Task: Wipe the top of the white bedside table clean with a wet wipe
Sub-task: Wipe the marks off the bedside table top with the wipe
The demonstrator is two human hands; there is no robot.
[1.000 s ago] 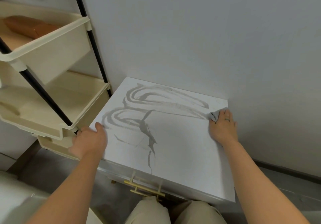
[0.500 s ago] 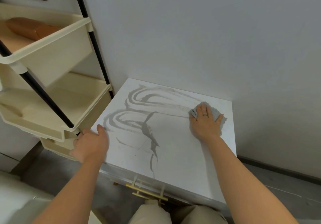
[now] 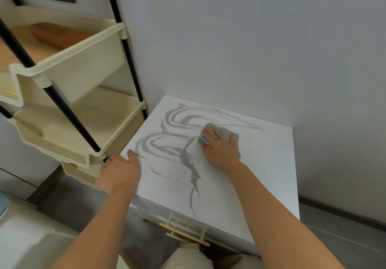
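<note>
From the head camera, the white bedside table (image 3: 261, 174) stands against the wall, its top streaked with grey smears (image 3: 179, 141). The right hand (image 3: 221, 147) presses flat on a grey wet wipe (image 3: 226, 132) near the middle of the top, fingers spread over it, pointing toward 11 o'clock. At 9 o'clock from it, well apart, the left hand (image 3: 120, 172) grips the table's left edge. Beyond that edge stands a cream shelf rack (image 3: 79, 76). A gold drawer handle (image 3: 183, 234) shows at 6 o'clock.
</note>
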